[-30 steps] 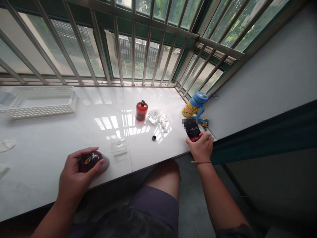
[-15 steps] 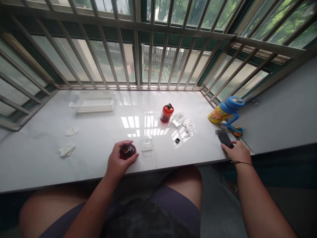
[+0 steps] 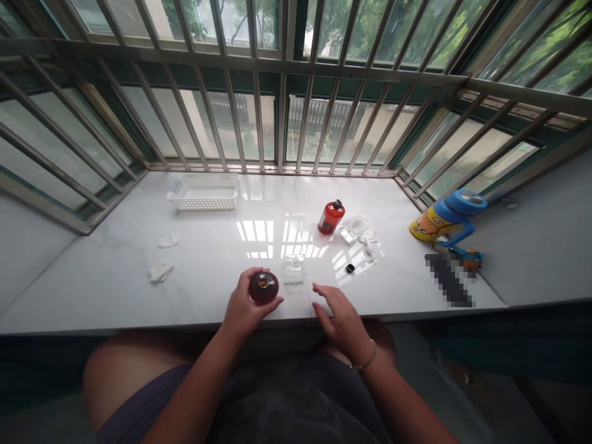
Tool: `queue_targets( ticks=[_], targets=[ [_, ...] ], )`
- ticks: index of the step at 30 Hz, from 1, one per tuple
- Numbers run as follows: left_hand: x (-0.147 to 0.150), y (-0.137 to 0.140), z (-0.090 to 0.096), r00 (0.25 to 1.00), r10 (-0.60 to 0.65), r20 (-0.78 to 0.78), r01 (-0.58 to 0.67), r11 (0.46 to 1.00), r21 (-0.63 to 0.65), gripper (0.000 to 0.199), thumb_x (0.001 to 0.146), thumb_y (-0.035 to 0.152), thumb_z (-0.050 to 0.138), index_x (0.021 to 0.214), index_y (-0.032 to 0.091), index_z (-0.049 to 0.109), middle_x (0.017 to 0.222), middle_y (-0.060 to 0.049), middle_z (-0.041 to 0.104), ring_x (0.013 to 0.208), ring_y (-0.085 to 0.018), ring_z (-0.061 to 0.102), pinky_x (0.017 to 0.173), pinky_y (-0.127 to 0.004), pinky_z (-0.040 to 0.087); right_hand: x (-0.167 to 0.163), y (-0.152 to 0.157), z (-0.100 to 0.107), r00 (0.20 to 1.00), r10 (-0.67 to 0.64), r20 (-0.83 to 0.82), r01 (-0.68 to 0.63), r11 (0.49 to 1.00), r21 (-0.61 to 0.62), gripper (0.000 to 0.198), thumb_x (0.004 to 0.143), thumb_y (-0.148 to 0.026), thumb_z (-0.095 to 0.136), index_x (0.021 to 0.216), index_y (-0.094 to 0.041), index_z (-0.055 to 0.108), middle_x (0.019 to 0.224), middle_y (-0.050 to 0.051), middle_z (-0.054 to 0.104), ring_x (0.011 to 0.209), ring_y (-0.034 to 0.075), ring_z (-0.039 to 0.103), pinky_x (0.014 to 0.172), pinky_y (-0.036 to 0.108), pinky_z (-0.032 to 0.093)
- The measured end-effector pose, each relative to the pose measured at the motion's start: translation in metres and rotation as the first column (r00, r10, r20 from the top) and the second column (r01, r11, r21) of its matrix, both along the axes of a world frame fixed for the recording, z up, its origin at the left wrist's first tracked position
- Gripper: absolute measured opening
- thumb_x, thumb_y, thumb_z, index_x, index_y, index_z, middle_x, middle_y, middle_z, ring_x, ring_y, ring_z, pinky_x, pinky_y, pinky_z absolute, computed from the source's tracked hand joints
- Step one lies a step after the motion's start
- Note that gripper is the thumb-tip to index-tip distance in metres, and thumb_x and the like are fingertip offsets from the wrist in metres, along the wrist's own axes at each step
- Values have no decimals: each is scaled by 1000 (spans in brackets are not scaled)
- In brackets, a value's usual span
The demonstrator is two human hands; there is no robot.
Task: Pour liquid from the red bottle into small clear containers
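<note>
My left hand (image 3: 245, 305) is wrapped round a dark red-brown round bottle (image 3: 264, 288) near the front edge of the table; its open mouth faces up. To the right, my right hand (image 3: 340, 317) hovers over the table edge, fingers apart and nothing in them. Between the hands, a little farther back, lies a clear plastic piece (image 3: 294, 270), perhaps a small tray or case. A small black cap (image 3: 350, 269) rests beyond my right hand. Farther back stands a red bottle (image 3: 331, 217) with a black top, beside crumpled clear plastic (image 3: 352, 229).
A white perforated basket (image 3: 206, 196) sits at the back left, with crumpled white tissues (image 3: 160, 272) in front of it. On the right are a blue and yellow bottle (image 3: 444, 216) with a handle and a blurred-out dark object (image 3: 448, 280). Metal bars (image 3: 282, 129) line the windows.
My right hand has left the dark object at the right and come toward the middle, now with nothing in it. The view has shifted left; my left hand still holds the dark bottle.
</note>
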State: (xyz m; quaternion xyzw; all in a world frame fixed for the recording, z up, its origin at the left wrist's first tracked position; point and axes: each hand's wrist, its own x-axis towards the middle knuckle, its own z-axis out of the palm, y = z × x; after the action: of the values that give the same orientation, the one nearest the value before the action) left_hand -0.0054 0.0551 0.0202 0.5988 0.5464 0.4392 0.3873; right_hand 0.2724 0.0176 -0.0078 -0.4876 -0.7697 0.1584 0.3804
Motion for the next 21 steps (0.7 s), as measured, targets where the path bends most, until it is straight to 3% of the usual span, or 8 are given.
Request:
queue_targets(
  ticks=[5, 8, 13, 16, 18, 21],
  targets=[
    [16, -23, 14, 993, -100, 60, 99, 995, 16, 72, 74, 32, 96, 134, 31, 57, 140, -6, 70, 126, -28, 72, 111, -46, 59, -68, -12, 8, 966, 98, -238, -135, 981, -143, 81, 93, -26, 74, 164, -26, 36, 156, 16, 54, 144, 33, 56, 119, 54, 53],
    [32, -34, 24, 984, -155, 92, 152, 988, 29, 75, 74, 33, 97, 138, 32, 57, 143, -6, 69, 130, -28, 70, 113, -47, 58, -82, -16, 8, 940, 33, -340, -95, 981, -168, 85, 90, -29, 76, 163, -26, 33, 158, 17, 52, 143, 34, 58, 118, 53, 54],
    [46, -35, 29, 945, -281, 168, 274, 960, 60, 96, 67, 57, 100, 146, 32, 52, 156, -11, 61, 142, -35, 62, 122, -52, 52, -77, -22, 9, 887, -186, -422, 94, 969, -228, 76, 86, -41, 86, 150, -28, 47, 143, 14, 65, 124, 32, 71, 103, 49, 63],
    [43, -21, 25, 897, -374, 236, 345, 925, 157, 87, 83, 74, 79, 152, 30, 48, 167, -14, 50, 155, -36, 48, 131, -55, 40, -65, -23, 12, 870, -248, -426, 144, 954, -262, 85, 76, -45, 94, 146, -28, 50, 138, 13, 67, 122, 34, 72, 104, 51, 62],
    [39, -5, 21, 934, -308, 181, 275, 943, 185, 71, 97, 70, 65, 152, 30, 47, 169, -13, 46, 160, -33, 42, 134, -54, 35, -55, -23, 13, 865, -301, -401, 199, 940, -276, 86, 73, -46, 96, 144, -28, 52, 138, 13, 68, 123, 35, 71, 105, 53, 61],
    [38, 23, 11, 985, -164, -55, 171, 969, 179, 63, 99, 58, 71, 150, 28, 50, 168, -13, 48, 159, -32, 43, 133, -56, 36, -40, -22, 10, 857, -362, -366, 278, 924, -264, 87, 72, -48, 97, 143, -27, 52, 139, 14, 67, 124, 35, 69, 106, 54, 59]
  ],
)
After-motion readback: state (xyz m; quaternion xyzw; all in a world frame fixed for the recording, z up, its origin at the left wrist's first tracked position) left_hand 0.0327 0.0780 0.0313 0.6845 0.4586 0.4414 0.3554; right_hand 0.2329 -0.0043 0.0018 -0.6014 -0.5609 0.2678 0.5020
